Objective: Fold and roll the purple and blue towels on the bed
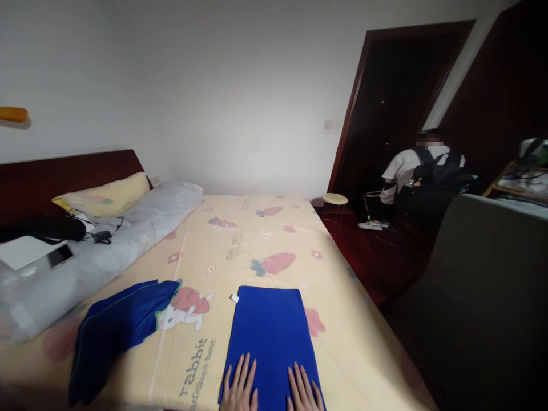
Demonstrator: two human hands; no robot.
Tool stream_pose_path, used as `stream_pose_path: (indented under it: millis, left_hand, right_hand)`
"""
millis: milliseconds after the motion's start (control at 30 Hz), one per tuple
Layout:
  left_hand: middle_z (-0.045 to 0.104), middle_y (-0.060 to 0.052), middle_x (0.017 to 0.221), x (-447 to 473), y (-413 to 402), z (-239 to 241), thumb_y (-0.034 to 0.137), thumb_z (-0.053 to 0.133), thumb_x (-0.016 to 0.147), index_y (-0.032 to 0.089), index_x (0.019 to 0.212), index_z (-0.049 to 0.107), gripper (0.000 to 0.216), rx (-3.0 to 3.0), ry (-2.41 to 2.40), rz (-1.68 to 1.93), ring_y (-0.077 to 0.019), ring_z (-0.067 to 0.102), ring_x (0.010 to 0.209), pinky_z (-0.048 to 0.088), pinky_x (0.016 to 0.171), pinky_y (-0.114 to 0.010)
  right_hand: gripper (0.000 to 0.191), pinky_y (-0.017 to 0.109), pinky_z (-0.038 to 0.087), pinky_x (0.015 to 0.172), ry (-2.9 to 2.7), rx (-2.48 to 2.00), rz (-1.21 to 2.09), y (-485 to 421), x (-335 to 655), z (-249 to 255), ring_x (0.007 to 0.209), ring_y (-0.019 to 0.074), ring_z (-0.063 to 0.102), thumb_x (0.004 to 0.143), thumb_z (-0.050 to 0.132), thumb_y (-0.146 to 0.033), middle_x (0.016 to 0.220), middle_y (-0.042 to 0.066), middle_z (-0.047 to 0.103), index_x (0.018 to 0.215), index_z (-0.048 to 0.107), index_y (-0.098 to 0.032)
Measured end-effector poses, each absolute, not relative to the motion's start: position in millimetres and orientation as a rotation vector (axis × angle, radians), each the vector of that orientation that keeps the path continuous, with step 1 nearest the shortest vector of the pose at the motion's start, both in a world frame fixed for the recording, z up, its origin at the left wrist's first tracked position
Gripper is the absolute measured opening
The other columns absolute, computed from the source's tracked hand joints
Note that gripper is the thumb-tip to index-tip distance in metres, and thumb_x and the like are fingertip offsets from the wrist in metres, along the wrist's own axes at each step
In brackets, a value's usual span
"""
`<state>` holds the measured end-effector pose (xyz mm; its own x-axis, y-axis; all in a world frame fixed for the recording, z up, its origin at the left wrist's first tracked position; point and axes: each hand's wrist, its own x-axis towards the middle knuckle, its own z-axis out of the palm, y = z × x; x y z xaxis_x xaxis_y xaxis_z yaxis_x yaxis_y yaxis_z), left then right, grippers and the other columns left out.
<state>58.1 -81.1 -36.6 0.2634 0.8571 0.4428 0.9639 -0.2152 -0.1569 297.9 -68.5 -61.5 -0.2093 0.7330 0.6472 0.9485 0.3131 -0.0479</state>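
- The blue cloth [272,328] lies on the bed [240,245], right in front of the person. Think of it as the middle of a clock; its near end drops out of view.
- The left hand [240,382] is at 7 o'clock and the right hand [303,389] is at 5 o'clock, both on top of the cloth.
- Both hands are open and flat, fingers a bit apart. They touch the cloth but grip nothing.
- To press it nicely, I think both hands should push just as hard, with the whole palm and not only the tips.
- It should help to smooth from the middle out to the sides, slowly, so no wrinkles pop up.
- A small white tag [234,298] pokes out at 11 o'clock (easy to snag, so a soft touch is best there).
- The green-edged cloth [122,319] sits at 9 o'clock, well apart.
- A stool [334,198] is at 1 o'clock, off the bed.
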Motion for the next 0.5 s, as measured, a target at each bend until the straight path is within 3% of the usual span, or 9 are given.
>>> stream_pose_path:
  millis: [100, 500]
  left_hand:
    - [0.045, 0.003, 0.149, 59.0, -84.6, -21.0, 0.025, 0.044, 0.085, 0.028, 0.149, 0.026, 0.067, -2.089, -1.551, -0.370, -0.0164, 0.039, 0.137, 0.031, 0.105, -0.037]
    - [0.045, 0.001, 0.149, 59.4, -85.9, -6.7, 0.027, 0.041, 0.089, 0.028, 0.150, 0.020, 0.064, -2.188, -1.592, -0.413, -0.0167, 0.047, 0.132, 0.033, 0.102, -0.035]
  right_hand:
    - [0.069, 0.042, 0.036, 0.102, -2.017, -1.480, -0.427, -68.6, 302.7, -68.4, 0.120, 0.0262, 0.058, 0.085, 0.043, -0.031, 0.138, 0.001, 0.055, 0.150, 0.021, -0.030]
    - [0.067, 0.046, 0.040, 0.100, -2.040, -1.492, -0.244, -67.2, 305.3, -86.9, 0.125, 0.0304, 0.054, 0.087, 0.043, -0.035, 0.144, -0.001, 0.049, 0.150, 0.020, -0.034]
